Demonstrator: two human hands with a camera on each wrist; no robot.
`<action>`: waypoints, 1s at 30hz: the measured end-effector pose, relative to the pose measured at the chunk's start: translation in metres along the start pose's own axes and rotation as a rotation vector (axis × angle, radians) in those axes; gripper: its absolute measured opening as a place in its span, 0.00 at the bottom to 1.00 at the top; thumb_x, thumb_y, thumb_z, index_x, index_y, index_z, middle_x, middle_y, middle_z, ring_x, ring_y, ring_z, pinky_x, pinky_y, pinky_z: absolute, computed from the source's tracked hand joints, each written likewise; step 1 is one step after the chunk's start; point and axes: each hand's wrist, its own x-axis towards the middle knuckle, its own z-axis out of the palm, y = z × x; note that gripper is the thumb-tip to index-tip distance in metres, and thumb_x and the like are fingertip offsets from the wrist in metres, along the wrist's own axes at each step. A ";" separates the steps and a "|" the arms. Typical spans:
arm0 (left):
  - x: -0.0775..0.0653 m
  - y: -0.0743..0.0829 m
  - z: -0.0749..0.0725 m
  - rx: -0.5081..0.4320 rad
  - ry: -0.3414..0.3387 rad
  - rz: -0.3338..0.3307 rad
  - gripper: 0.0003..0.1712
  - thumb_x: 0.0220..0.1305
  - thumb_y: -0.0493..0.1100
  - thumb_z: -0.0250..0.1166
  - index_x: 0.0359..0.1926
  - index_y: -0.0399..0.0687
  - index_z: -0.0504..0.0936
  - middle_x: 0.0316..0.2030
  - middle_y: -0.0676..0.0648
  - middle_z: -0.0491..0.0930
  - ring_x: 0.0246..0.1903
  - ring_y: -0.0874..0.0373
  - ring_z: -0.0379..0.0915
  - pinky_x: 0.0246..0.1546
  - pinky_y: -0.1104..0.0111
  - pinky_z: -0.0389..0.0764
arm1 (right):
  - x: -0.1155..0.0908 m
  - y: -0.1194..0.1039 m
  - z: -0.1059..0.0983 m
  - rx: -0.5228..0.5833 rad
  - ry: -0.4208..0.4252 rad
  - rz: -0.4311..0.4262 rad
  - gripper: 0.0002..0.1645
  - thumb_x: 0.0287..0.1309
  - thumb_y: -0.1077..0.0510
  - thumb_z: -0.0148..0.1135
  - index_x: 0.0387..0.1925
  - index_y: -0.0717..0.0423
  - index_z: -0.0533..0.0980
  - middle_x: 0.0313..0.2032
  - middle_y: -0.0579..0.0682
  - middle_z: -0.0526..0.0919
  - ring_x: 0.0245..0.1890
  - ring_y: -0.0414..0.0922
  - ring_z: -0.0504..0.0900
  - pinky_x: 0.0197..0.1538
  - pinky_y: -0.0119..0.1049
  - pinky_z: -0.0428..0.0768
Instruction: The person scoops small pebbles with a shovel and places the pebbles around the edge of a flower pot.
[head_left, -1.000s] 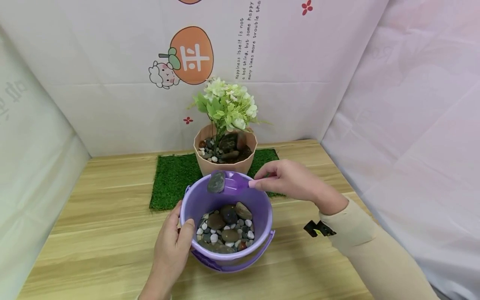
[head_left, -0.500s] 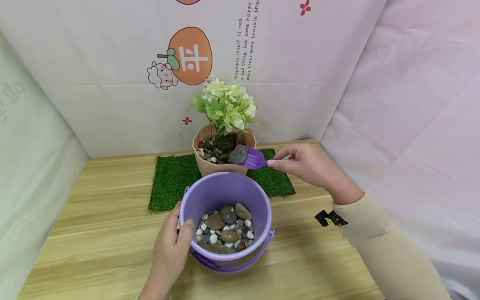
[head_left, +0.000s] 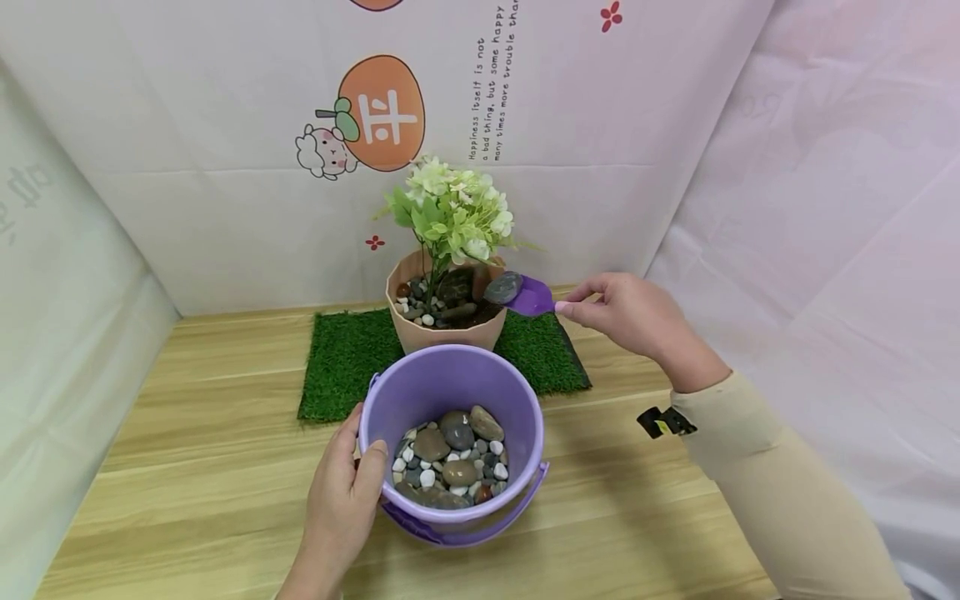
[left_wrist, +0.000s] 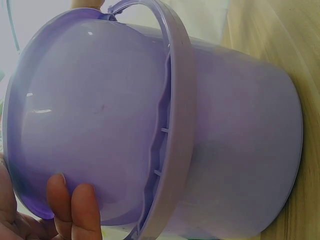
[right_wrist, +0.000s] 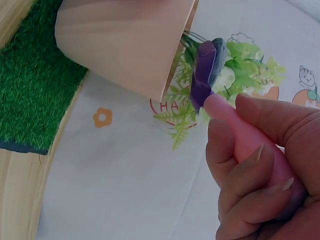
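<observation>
My right hand (head_left: 633, 312) grips the pink handle (right_wrist: 250, 140) of a small purple toy shovel (head_left: 532, 297). On its blade lies a flat dark grey stone (head_left: 503, 287), level with the right rim of a peach flowerpot (head_left: 446, 336). Inside that pot, pebbles and larger stones surround a plant with pale green-white flowers (head_left: 465, 217). My left hand (head_left: 341, 496) holds the left rim of a purple bucket (head_left: 453, 367), thumb over the edge; in the left wrist view its fingers (left_wrist: 85, 205) lie against the outer wall. Several wet stones (head_left: 459, 472) and white pebbles cover the bucket's bottom.
The flowerpot stands on a green artificial grass mat (head_left: 345, 367) at the back of the wooden table (head_left: 187, 467). Printed white cloth (head_left: 247, 233) hangs behind and on both sides. The bucket's handle (head_left: 487, 533) hangs down at the front.
My right hand has carried the shovel and its stone from over the bucket, back and to the right, up to the flowerpot's right rim. My left hand and the bucket stay in place.
</observation>
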 end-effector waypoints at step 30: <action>0.000 -0.001 0.001 -0.039 -0.008 0.006 0.31 0.79 0.42 0.53 0.78 0.36 0.63 0.78 0.37 0.61 0.69 0.39 0.70 0.59 0.59 0.84 | 0.018 0.002 -0.004 -0.153 -0.027 0.036 0.23 0.70 0.36 0.62 0.51 0.45 0.88 0.52 0.51 0.89 0.43 0.51 0.86 0.35 0.46 0.81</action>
